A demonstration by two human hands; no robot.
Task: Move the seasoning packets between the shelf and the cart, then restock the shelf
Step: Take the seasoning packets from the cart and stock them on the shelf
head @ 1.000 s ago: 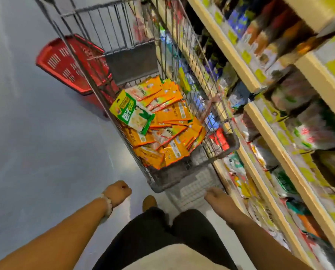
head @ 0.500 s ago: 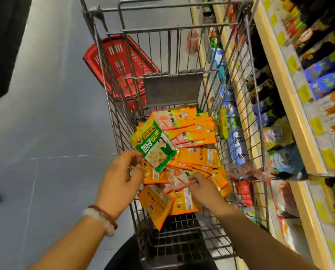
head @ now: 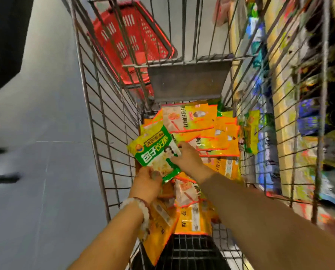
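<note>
One wire shopping cart (head: 104, 121) stands beside the stocked yellow shelf (head: 279, 94), with one red plastic basket (head: 131, 36) on the floor behind it and a heap of well over a dozen orange seasoning packets (head: 217, 141) in its bed, too overlapped to count exactly. One green-and-yellow packet (head: 155, 152) lies on top of the heap. Half a second ago only the left hand (head: 148, 182) touched it; now that hand grips its near edge while the right hand (head: 186, 158), moved over from the orange ones, pinches its right side.
</note>
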